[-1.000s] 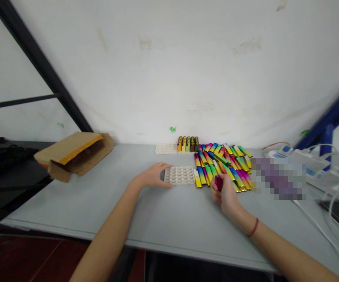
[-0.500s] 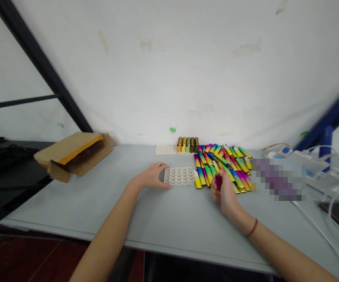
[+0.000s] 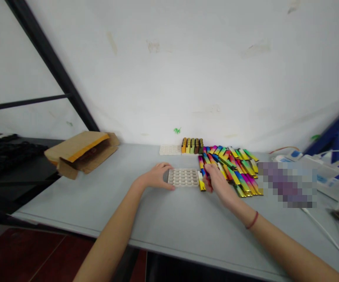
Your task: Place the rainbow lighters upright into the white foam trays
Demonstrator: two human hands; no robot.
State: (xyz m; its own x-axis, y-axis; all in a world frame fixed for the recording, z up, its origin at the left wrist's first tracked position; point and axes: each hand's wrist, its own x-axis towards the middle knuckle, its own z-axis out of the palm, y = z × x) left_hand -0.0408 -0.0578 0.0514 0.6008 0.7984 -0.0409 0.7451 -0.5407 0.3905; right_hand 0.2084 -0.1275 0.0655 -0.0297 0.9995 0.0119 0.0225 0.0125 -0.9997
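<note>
A small white tray with rows of round-ended hollows lies on the table. My left hand grips its left end, thumb at the near corner and fingers at the far one. Just beyond the tray's right end, my right hand is closed around a lighter, mostly hidden by the fingers. Under and behind that hand lies a spread of shiny rainbow-coloured lighters. At the back, several lighters stand upright in rows, next to a second white tray with hollows.
An opened brown cardboard box lies at the left of the grey table. To the right are a blurred-out patch, white power strips and loose cables. A white wall closes off the back.
My right hand has moved left with the lighter, toward the tray's right end. My left hand stays at the tray. The whole view has shifted slightly.
</note>
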